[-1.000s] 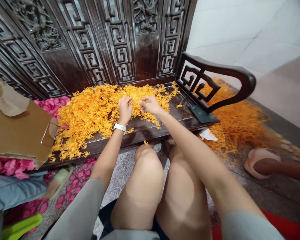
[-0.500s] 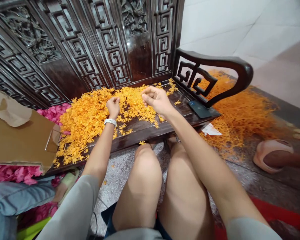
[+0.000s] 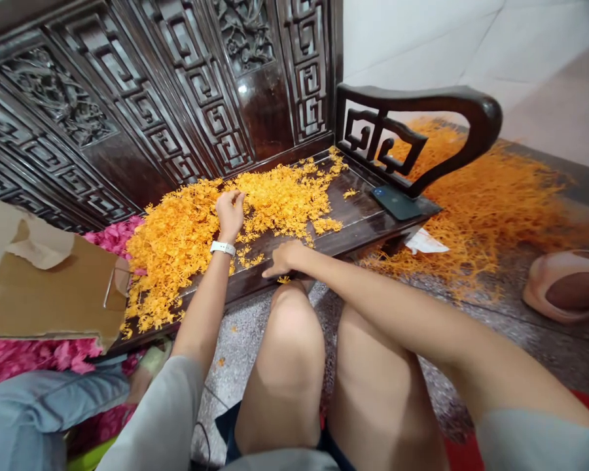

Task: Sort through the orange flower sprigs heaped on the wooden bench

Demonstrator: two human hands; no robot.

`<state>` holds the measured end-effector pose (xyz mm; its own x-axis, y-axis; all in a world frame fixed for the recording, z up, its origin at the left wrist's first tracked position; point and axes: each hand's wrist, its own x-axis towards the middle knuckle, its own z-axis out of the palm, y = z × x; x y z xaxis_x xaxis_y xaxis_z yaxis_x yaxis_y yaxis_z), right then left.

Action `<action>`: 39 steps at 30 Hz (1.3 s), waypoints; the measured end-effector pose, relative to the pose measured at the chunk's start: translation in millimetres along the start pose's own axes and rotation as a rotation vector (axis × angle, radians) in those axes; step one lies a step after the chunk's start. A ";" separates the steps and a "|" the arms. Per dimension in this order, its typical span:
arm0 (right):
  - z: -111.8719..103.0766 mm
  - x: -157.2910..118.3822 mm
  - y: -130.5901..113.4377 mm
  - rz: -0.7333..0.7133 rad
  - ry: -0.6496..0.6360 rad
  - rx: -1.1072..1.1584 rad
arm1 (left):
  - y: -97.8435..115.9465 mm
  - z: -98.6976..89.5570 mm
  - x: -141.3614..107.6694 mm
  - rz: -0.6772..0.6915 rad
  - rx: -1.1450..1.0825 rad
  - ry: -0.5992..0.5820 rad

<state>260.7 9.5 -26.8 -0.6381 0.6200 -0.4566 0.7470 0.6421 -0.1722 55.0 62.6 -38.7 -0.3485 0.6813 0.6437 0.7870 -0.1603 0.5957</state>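
A heap of small orange plastic flower pieces (image 3: pixel 177 229) spreads over the seat of a dark carved wooden bench (image 3: pixel 358 219). My left hand (image 3: pixel 230 212), with a white band on its wrist, is held over the heap, thumb and fingertips pinched together; anything between them is too small to make out. Low at the bench's front edge is my right hand (image 3: pixel 283 257), its back towards me and a finger stretched out to the left. Its other fingers are partly hidden. Just below it, one loose orange piece (image 3: pixel 283 280) lies by my knee.
A phone (image 3: pixel 396 203) lies at the bench's right end, by the armrest (image 3: pixel 422 98). Beyond it, a large orange pile (image 3: pixel 491 203) covers the floor. On the left stand a cardboard box (image 3: pixel 53 281) and pink petals (image 3: pixel 39 356), beside another person's jeans-clad leg (image 3: pixel 53 399).
My right hand has come down and towards me, from above the orange pieces to the bench's front edge, its fingers loosening from a pinch. My left hand stays pinched over the heap.
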 end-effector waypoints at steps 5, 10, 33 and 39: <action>15.8 5.3 -17.3 -0.059 -0.101 -0.045 | -0.6 -2.5 -2.5 0.003 0.016 -0.006; 17.8 -1.9 -20.1 -0.100 -0.180 -0.026 | 0.9 -10.5 -1.1 -0.031 0.003 0.008; -16.8 7.7 61.0 -0.219 0.717 0.641 | 36.2 -1.6 -34.6 0.294 0.032 -0.314; -25.1 1.5 62.8 -0.244 0.845 0.765 | 18.3 11.2 -29.6 0.288 0.118 -0.311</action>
<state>302.1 62.0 -16.4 -0.4865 0.8054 0.3386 0.3211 0.5252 -0.7881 85.4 47.6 -52.3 0.0495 0.8065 0.5892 0.8888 -0.3047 0.3424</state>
